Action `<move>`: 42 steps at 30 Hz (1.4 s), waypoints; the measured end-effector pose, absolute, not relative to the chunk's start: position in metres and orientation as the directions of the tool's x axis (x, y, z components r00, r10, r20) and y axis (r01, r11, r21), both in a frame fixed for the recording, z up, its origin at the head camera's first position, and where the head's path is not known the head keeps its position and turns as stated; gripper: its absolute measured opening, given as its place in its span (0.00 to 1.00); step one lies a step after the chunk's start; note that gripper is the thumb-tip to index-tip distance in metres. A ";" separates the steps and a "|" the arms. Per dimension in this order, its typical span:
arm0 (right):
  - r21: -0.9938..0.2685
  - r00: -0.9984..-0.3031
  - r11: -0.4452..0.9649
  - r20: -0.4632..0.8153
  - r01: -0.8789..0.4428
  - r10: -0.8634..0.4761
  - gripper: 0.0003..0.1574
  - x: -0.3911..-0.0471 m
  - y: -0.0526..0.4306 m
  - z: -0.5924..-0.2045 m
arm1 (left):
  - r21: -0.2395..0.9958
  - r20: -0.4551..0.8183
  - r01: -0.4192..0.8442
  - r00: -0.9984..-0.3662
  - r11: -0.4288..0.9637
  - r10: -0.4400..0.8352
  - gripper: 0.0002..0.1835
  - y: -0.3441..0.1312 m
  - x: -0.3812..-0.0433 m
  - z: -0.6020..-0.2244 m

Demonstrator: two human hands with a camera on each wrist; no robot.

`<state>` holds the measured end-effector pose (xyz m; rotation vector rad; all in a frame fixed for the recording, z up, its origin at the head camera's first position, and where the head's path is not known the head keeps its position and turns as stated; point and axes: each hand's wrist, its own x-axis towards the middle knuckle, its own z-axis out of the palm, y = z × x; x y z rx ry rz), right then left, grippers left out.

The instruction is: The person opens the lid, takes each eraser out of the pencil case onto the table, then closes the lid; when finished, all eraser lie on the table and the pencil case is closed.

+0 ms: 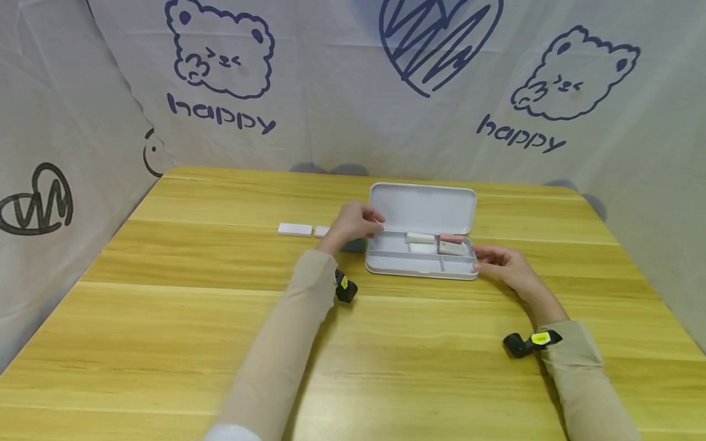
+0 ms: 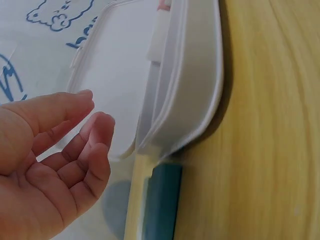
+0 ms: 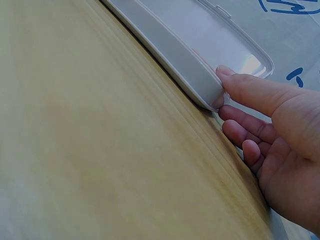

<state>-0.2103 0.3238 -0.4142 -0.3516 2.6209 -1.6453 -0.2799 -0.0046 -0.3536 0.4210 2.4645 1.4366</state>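
Note:
A white compartment case (image 1: 404, 264), like a pencil box, lies on the table with its lid (image 1: 423, 207) raised at the back. Inside, toward the right, are several small eraser-like blocks: a cream one (image 1: 420, 238), a white one (image 1: 422, 248), a pink one (image 1: 451, 238) and a grey one (image 1: 451, 248). My left hand (image 1: 355, 222) hovers by the case's left end; its fingers are loosely bent, with a gap between thumb and forefinger and nothing held. My right hand (image 1: 510, 267) holds the case's right end, thumb (image 3: 226, 71) at the rim and fingers against the side.
Left of the case lie a dark teal block (image 2: 166, 200), partly behind my left wrist, and two white blocks, one whole (image 1: 295, 229) and one partly hidden (image 1: 321, 232). A wooden table (image 1: 165, 331) carries everything. A printed cloth (image 1: 325, 92) hangs behind.

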 end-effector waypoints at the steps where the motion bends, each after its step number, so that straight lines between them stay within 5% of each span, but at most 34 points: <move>1: -0.894 -0.973 0.412 0.099 -0.179 -0.208 0.27 -0.210 0.324 -0.414 | 0.871 -0.069 0.129 -0.924 0.474 0.377 0.10 -0.002 -0.280 -0.354; 42: -0.882 -0.976 0.442 0.079 -0.163 -0.202 0.27 -0.210 0.324 -0.413 | 0.728 -0.082 0.238 -0.901 0.643 0.426 0.11 0.053 -0.292 -0.364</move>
